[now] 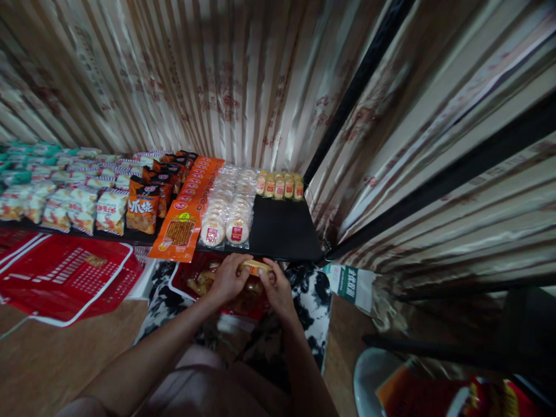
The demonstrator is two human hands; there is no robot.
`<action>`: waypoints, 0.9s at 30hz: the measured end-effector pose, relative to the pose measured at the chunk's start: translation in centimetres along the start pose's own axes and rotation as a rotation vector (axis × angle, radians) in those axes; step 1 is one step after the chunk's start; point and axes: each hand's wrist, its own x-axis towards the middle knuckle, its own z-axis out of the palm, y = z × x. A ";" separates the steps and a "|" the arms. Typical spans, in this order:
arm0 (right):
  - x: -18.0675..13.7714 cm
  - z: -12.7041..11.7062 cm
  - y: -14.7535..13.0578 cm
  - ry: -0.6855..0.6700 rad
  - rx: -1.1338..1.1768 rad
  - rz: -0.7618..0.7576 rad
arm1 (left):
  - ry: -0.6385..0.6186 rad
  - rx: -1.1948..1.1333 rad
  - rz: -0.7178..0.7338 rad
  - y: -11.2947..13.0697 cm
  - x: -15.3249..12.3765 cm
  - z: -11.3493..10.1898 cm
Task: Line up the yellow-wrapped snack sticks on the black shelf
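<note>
A small yellow snack packet [252,267] is held between both hands, just before the front edge of the black shelf [284,229]. My left hand [230,277] closes on its left end, and my right hand [278,289] pinches the right end. Below the hands, a red basket [186,275] with a white rim holds more wrapped snacks, partly covered by my arms. At the back right of the shelf stand several similar yellow packets [279,188] in a row. Left of these lie clear packs of round white crackers [237,223].
Farther left are an orange stick-snack bag [180,234], orange-black bags [142,208] and rows of white snack bags [82,205]. A red basket [99,284] sits at the lower left. Black poles [354,87] and curtain [217,75] border the shelf. A light basin [369,370] stands lower right.
</note>
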 end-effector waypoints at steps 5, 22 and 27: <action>0.3 -0.1 0.0 0.036 0.155 0.031 | -0.006 -0.014 -0.021 0.1 0.5 0.4; 1.2 -0.4 0.2 0.230 0.554 0.181 | -0.033 -0.166 -0.114 2.4 3.5 0.7; 1.4 -0.7 0.2 0.300 0.634 0.132 | -0.047 -0.214 -0.179 2.7 3.3 1.0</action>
